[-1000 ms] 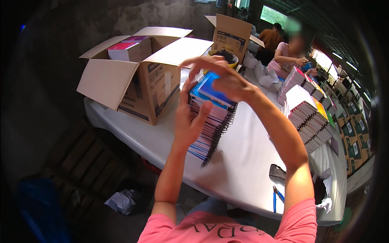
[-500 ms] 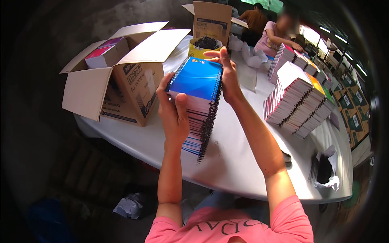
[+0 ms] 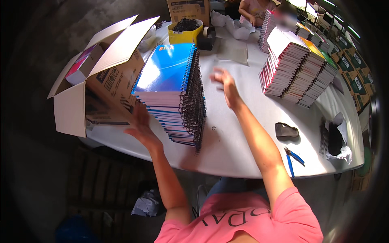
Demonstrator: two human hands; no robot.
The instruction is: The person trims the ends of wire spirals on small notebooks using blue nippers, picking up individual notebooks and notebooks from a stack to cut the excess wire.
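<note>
Left hand (image 3: 142,128) and right hand (image 3: 227,87) have both come off the stack (image 3: 170,96) since half a second ago, when they flanked its upper edges. Now the right one is in the air to the right of the stack, well apart from it, fingers loosely spread and holding nothing. The left one is low at the stack's left side, open with the thumb out to the left (it is blurred and in shadow, so I cannot tell whether its fingertips touch the pages or the box behind)

The stack stands on the table (image 3: 231,150), left of centre, leaning a little, a blue cover on top and black coils bunched along its right side. To its left is an open box (image 3: 117,89) with books (image 3: 84,65) inside. Beyond the stack sit a yellow tub (image 3: 184,37) of black coils and, just right of it, a black dispenser (image 3: 206,40); another box (image 3: 188,11) is farther back. On the right are tall piles (image 3: 293,67) of notebooks, and nearer, a dark pouch-like thing (image 3: 286,131), blue-handled cutters (image 3: 294,158) and crumpled paper (image 3: 343,152) around black coils. At the far side a co-worker (image 3: 254,12) in pink is partly in view
</note>
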